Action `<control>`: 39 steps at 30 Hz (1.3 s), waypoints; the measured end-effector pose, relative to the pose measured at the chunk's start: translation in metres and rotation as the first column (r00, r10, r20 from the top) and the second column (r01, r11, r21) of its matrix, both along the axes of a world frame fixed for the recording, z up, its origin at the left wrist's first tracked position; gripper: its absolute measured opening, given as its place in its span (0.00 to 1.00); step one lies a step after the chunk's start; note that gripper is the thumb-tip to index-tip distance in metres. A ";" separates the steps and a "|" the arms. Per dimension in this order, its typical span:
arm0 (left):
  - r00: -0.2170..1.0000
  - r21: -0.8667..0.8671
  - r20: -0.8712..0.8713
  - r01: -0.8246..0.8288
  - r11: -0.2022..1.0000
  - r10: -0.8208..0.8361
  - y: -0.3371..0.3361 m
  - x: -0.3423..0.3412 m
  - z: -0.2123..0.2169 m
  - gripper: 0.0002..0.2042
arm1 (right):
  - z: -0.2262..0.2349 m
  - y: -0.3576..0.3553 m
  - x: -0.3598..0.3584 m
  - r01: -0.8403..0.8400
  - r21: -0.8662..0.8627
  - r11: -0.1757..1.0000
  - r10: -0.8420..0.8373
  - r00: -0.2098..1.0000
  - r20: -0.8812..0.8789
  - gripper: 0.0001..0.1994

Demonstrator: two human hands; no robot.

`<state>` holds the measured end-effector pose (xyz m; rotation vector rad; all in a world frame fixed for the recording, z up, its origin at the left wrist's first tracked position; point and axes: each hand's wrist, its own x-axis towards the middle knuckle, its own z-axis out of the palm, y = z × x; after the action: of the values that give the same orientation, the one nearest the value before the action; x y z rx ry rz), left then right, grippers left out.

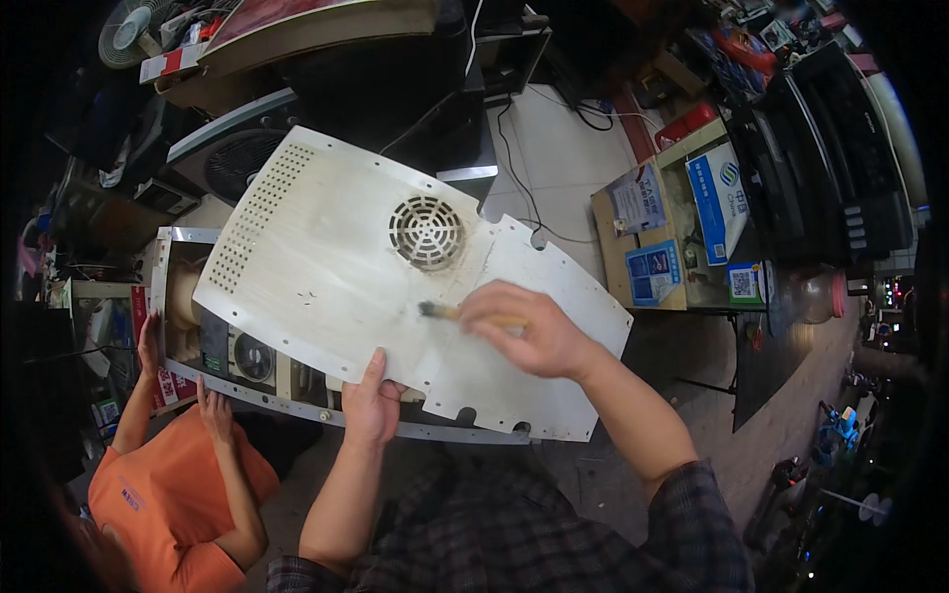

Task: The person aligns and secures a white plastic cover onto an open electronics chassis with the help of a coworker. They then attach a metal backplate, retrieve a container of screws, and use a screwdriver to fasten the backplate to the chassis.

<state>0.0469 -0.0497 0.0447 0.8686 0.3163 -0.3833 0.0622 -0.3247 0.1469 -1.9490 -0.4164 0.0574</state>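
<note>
A large white metal panel lies tilted across the view, with a round vent grille and rows of small holes at its far left end. My left hand grips the panel's near edge, thumb on top. My right hand is closed around the wooden handle of a brush; its dark bristles are at the panel's surface just below the grille, and I cannot tell whether they touch. Under the panel sits an open metal appliance housing with a fan and other parts inside.
At the left, another person in an orange shirt rests both hands on the housing's edge. A carton with leaflets stands at the right, beside black machines and a clear jar. Cables run over the floor behind the panel.
</note>
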 end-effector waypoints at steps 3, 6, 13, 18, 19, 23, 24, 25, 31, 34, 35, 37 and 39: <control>1.000 -0.007 -0.001 0.009 1.000 -0.009 -0.010 -0.001 0.008 0.23 | -0.056 -0.051 0.017 0.671 -0.037 0.741 -0.668 0.741 0.070 0.07; 1.000 0.005 -0.004 0.007 1.000 -0.007 0.000 -0.002 0.006 0.23 | -0.017 -0.023 -0.012 0.178 0.071 0.981 -0.169 0.978 -0.119 0.07; 1.000 0.014 -0.020 -0.018 1.000 0.018 -0.006 -0.001 0.003 0.23 | -0.045 -0.057 -0.009 0.426 0.049 0.904 -0.420 0.903 -0.096 0.05; 0.999 -0.009 0.001 0.036 0.999 -0.036 -0.002 -0.001 0.000 0.23 | -0.049 -0.063 -0.002 0.343 -0.093 0.935 -0.344 0.939 0.006 0.08; 1.000 -0.010 0.001 0.031 0.999 -0.031 -0.002 0.000 0.001 0.23 | -0.049 -0.068 0.013 0.527 -0.080 0.846 -0.525 0.850 0.055 0.08; 1.000 0.019 0.001 0.020 1.000 -0.020 0.005 -0.001 -0.002 0.23 | -0.021 -0.019 -0.008 -0.029 -0.057 0.998 0.027 0.999 -0.030 0.08; 1.000 0.017 0.008 0.023 1.000 -0.023 0.006 -0.002 -0.003 0.23 | -0.010 -0.009 -0.006 -0.174 -0.045 0.984 0.172 0.984 -0.053 0.09; 0.999 0.007 0.017 0.031 0.999 -0.031 0.005 -0.003 -0.003 0.23 | -0.013 -0.013 0.004 0.049 -0.023 0.999 -0.051 0.996 -0.071 0.08; 1.000 -0.009 0.014 0.006 1.000 -0.006 0.002 -0.005 -0.001 0.23 | -0.013 0.022 0.023 -0.116 -0.032 0.993 0.118 0.989 0.090 0.08; 1.000 -0.042 0.012 0.030 0.999 -0.029 -0.003 -0.005 0.004 0.22 | -0.046 -0.009 0.064 0.381 0.087 0.920 -0.382 0.924 -0.006 0.09; 0.999 -0.041 0.014 0.031 0.999 -0.031 -0.003 -0.005 0.002 0.22 | -0.043 -0.013 0.075 0.495 0.086 0.865 -0.497 0.867 0.012 0.10; 1.000 -0.025 0.012 0.021 0.999 -0.021 0.005 -0.007 -0.004 0.22 | -0.034 0.019 0.075 0.203 0.055 0.978 -0.207 0.974 0.091 0.10; 1.000 -0.035 0.005 0.014 0.999 -0.014 0.003 -0.008 -0.002 0.22 | -0.029 0.031 0.084 0.198 0.024 0.980 -0.199 0.970 0.139 0.11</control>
<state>0.0385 -0.0467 0.0425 0.8378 0.2984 -0.3989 0.1458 -0.2937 0.1178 -1.9818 -0.3113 -0.2125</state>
